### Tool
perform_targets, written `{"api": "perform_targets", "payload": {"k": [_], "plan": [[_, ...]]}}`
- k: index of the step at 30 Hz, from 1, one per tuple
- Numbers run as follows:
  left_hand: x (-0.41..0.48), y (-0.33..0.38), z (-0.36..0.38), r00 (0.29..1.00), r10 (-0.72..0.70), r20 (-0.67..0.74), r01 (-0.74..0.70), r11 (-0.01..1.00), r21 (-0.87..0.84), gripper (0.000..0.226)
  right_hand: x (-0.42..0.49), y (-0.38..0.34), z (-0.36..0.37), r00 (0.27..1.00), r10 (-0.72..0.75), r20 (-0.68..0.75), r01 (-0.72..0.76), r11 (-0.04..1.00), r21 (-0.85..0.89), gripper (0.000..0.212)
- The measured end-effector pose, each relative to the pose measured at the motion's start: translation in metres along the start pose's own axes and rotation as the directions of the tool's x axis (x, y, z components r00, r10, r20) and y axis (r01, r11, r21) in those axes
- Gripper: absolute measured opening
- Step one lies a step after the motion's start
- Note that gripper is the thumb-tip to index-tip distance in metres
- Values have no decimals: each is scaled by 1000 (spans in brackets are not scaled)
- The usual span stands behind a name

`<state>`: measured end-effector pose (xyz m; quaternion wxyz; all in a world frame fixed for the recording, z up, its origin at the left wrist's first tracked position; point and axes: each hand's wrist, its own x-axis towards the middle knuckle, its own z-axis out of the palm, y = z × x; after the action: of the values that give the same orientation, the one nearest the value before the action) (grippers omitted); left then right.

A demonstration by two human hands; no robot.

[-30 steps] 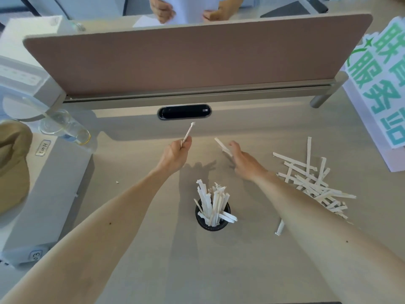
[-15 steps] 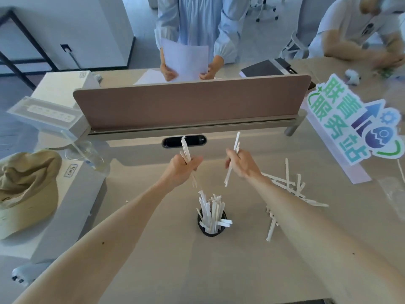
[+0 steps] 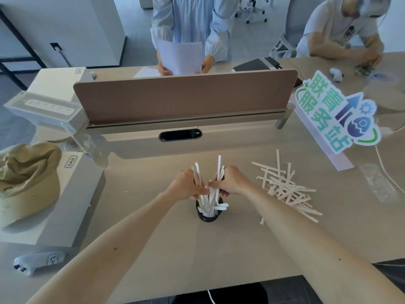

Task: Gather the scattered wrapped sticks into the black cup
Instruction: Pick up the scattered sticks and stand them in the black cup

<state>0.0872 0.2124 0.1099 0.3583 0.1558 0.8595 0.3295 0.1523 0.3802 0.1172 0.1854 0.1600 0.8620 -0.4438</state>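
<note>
The black cup (image 3: 208, 217) stands on the desk in front of me, packed with several white wrapped sticks. My left hand (image 3: 186, 185) and my right hand (image 3: 232, 181) meet just above its mouth. Each hand pinches a few wrapped sticks (image 3: 218, 170) held upright, their lower ends down among the ones in the cup. A loose pile of wrapped sticks (image 3: 285, 187) lies on the desk to the right of the cup. One single stick (image 3: 262, 220) lies near my right forearm.
A brown divider panel (image 3: 184, 95) crosses the desk behind the cup. A white box (image 3: 72, 194) with a tan hat (image 3: 26, 183) sits at left, a colourful sign (image 3: 337, 110) at right. A person holding paper (image 3: 179, 54) stands behind the divider.
Both hands came down and together from raised positions to just over the cup, bringing their sticks into it. The view has also pulled back.
</note>
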Motion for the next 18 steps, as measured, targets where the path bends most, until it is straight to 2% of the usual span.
{"api": "perform_targets", "payload": {"k": [3,6,9,12,13,15,18], "plan": [[2,-12,10,999,-7,39,6,1000,12,20,3,10,11,999,31,8,-31,999,17,18],[4,-21,19,1000,16,21,-17,999,46,22,1,20,19,1000,29,6,-29,999,-31,15],[2,-23,24,998,63,12,-64,984,167,27,-2,24,25,999,-10,32,11,999,-49,10],[1,-28,20,989,143,41,-148,974,173,32,-3,25,20,998,-60,28,64,988,-139,22],[0,-29,17,988,148,41,-153,977,151,33,-3,25,17,999,-48,20,50,991,-123,26],[-1,-34,13,991,130,24,-131,987,95,27,-4,25,11,1000,5,-5,-5,1000,18,27],[-2,-41,10,996,71,-60,-70,997,17,20,-2,34,8,977,140,-157,-120,984,133,19]]}}
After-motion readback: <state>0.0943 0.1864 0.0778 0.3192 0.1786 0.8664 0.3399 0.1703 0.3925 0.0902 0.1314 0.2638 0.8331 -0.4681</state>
